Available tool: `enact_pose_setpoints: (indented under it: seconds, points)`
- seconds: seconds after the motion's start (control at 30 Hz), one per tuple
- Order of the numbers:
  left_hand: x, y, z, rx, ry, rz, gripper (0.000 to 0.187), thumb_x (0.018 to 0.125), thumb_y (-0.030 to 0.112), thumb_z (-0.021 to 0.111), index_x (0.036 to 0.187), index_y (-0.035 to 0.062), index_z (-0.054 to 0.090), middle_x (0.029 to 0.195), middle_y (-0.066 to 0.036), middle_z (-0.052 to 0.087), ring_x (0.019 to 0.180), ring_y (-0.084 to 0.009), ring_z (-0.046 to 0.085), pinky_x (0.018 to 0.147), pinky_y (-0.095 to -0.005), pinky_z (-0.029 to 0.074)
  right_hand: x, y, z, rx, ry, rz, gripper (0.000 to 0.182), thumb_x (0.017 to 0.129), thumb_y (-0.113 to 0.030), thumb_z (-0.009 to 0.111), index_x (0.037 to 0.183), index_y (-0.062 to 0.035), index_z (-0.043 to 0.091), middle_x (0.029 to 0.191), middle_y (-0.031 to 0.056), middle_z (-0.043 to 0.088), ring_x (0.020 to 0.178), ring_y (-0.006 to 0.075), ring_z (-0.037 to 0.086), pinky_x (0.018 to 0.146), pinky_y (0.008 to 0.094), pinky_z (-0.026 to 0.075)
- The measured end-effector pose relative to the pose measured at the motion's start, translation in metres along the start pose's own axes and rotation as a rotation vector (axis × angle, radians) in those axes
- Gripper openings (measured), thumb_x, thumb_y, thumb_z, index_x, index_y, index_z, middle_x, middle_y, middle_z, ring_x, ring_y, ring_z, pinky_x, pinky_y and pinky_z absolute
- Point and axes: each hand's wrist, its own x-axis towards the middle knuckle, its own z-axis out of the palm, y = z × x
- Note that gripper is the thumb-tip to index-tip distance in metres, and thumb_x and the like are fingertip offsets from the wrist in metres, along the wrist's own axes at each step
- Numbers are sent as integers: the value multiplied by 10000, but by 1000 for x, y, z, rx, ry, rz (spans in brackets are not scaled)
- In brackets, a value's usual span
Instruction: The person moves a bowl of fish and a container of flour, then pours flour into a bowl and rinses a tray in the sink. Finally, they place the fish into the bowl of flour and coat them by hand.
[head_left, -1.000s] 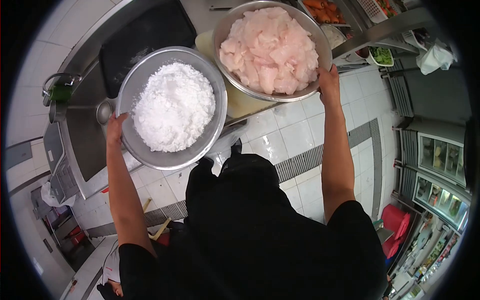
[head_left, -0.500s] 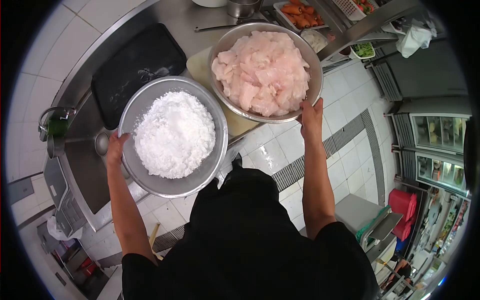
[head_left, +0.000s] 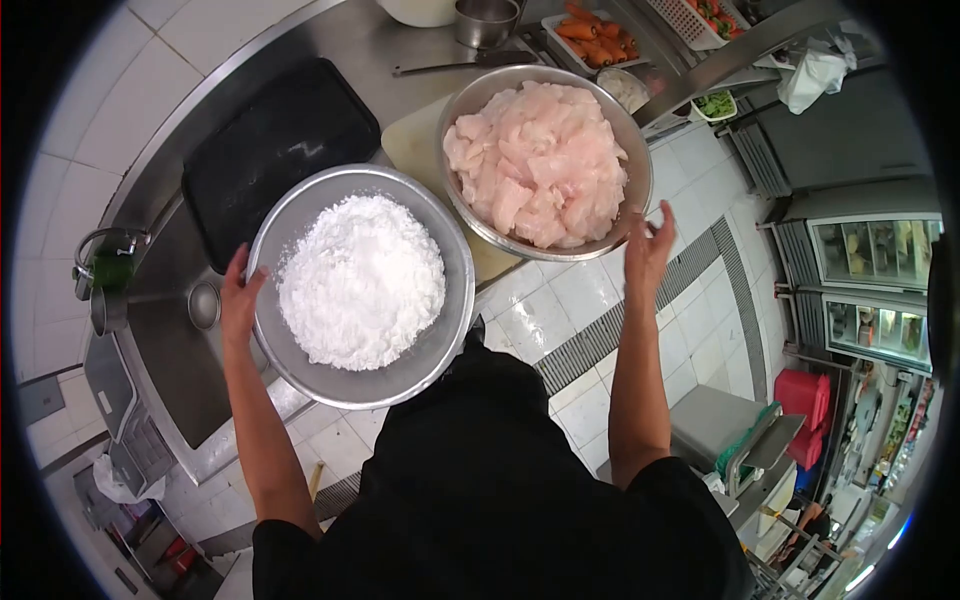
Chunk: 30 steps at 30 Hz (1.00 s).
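A steel bowl (head_left: 455,345) heaped with white powder (head_left: 360,285) stands at the counter's front edge, overlapping a black tray. My left hand (head_left: 240,305) is at this bowl's left rim, fingers stretched apart and the thumb tip over the rim. To the right, a second steel bowl (head_left: 470,215) is piled with pale pink raw meat pieces (head_left: 540,160). It rests partly over a pale cutting board (head_left: 415,135). Beside its lower right rim my right hand (head_left: 645,245) is open, with the fingers spread and nothing in them.
The black tray (head_left: 270,150) lies behind the powder bowl, near a sink (head_left: 180,350) with a tap (head_left: 110,240). At the back are a knife (head_left: 450,68), a steel pot (head_left: 485,22) and a tray of carrots (head_left: 595,40). A tiled floor (head_left: 540,315) lies below the counter edge.
My hands have loosened from the two bowl rims, and their fingers are now spread. Both bowls appear slightly lower and further right in view.
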Motion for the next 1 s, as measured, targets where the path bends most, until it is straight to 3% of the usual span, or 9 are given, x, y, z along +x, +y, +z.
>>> enact_pose_setpoints:
  seconds: [0.07,0.13,0.2,0.23,0.4,0.47,0.63,0.8,1.0]
  points:
    - [-3,42,20,37,187,183,381,864,123,643,1226,20,583,1109,-118,645,1002,-184,600,880,-302,468,21,-17,-13,-66,-2,-12,558,857,-200,646,1339,-9,441,1234,206,494,1041,305,545,906,367,464]
    - [-7,105,55,-78,141,274,426,848,126,670,1256,44,575,1225,-120,600,1126,-195,550,961,-320,436,48,-23,-12,-52,-364,-119,596,806,-196,694,1340,-56,469,1348,208,421,1147,319,526,955,375,445]
    - [-14,152,117,-33,-116,339,431,834,123,679,1251,72,584,1254,-100,590,1134,-200,549,970,-328,432,71,-48,5,-313,-544,-409,690,728,-242,755,1344,-82,487,1408,205,376,1202,314,509,988,378,434]
    - [-15,172,152,120,-249,584,446,810,124,694,1241,75,591,1256,-113,587,1114,-206,566,957,-329,444,80,-54,20,-310,-586,-447,739,693,-269,778,1351,-102,485,1409,203,377,1198,329,512,993,378,433]
    - [-13,208,290,323,-556,865,798,680,246,786,1385,124,431,1345,-176,483,1214,-365,493,1012,-429,414,48,-84,73,-458,-996,-507,838,621,-303,816,1374,-193,467,1411,196,376,1158,375,541,981,396,447]
    - [-11,209,310,618,-529,792,893,661,266,794,1436,168,361,1402,-184,418,1227,-373,482,1027,-424,410,43,-79,66,-472,-956,-624,795,634,-301,805,1354,-191,488,1382,200,400,1110,373,572,947,395,469]
    - [15,200,340,647,-478,687,912,620,232,805,1424,141,382,1320,-198,494,1089,-316,580,945,-380,464,75,-53,66,-400,-715,-273,720,634,-279,767,1302,-150,531,1312,219,487,1097,317,589,921,368,476]
    - [27,207,359,-195,-791,139,674,695,96,754,1319,67,503,1118,-71,611,987,-185,596,823,-290,493,83,-65,79,268,-842,45,640,661,-197,723,1245,-1,551,1139,171,617,1025,244,602,875,302,461]
    - [12,269,338,-228,-799,9,550,741,81,730,1256,57,538,1121,-59,610,923,-159,619,745,-291,524,101,-84,78,451,-893,97,444,770,-131,638,1185,19,583,1037,87,646,927,145,597,811,264,469]
